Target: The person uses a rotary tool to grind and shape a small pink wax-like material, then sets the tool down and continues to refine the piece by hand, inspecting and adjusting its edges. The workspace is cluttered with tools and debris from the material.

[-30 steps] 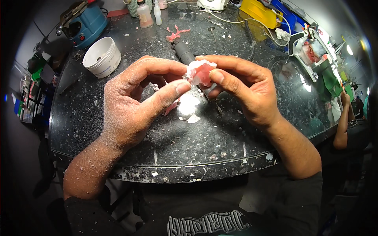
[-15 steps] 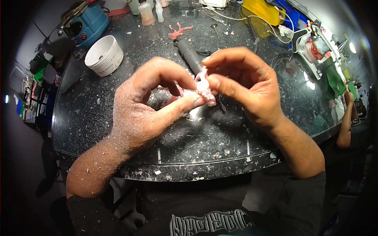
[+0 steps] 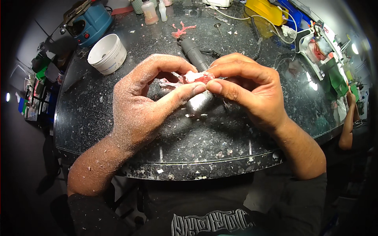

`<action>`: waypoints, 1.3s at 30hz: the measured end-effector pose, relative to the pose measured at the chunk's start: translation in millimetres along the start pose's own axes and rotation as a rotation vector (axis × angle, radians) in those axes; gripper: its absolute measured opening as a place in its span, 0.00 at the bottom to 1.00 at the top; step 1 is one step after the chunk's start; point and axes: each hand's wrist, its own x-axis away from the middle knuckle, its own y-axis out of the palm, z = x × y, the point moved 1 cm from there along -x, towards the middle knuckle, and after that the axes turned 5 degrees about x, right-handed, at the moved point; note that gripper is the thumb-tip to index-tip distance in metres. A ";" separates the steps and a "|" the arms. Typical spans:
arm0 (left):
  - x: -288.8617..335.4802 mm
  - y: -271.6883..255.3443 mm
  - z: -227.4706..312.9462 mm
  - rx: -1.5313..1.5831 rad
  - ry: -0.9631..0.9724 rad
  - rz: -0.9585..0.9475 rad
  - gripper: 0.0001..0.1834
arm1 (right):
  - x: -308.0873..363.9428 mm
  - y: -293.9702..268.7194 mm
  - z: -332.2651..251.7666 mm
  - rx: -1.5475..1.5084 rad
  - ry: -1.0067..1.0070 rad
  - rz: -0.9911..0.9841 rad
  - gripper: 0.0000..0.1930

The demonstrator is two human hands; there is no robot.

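Between both hands, above the bench, is a small pink-and-white piece [image 3: 200, 78] that looks like part of a denture. My left hand [image 3: 138, 94], dusted with pale powder, pinches its left end between thumb and fingers. My right hand [image 3: 252, 88] is closed on the right end, thumb below and index finger on top. Fingertips cover part of the piece. Behind the left fingers another pinkish piece [image 3: 169, 83] partly shows. Just beyond the hands lies a dark grey cylindrical handpiece [image 3: 193, 53] with a coiled cord. A shiny rounded metal surface [image 3: 200, 103] shows below the fingertips.
The black benchtop [image 3: 189, 145] is strewn with pale chips and dust. A white tub [image 3: 107, 55] and a blue machine [image 3: 92, 25] stand at left. Farther back lie a branched pink piece [image 3: 183, 29], bottles [image 3: 149, 12] and a yellow bin [image 3: 267, 11]. Another person's arm [image 3: 348, 122] shows at far right.
The pink-and-white piece has been turned from upright to lengthwise, with more pink showing. My right index finger has come down from above onto it. The view has shifted slightly.
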 end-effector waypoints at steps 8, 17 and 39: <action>-0.3 -1.4 2.2 0.026 -0.008 0.011 0.17 | 0.0 3.0 -0.4 -0.230 0.117 0.064 0.11; -2.8 -1.2 0.9 0.118 -0.097 -0.006 0.17 | -3.1 -2.0 -3.5 -0.365 0.287 0.096 0.10; -5.5 -6.5 -2.6 0.007 -0.057 -0.015 0.16 | 0.7 1.9 1.4 -0.108 0.162 0.066 0.10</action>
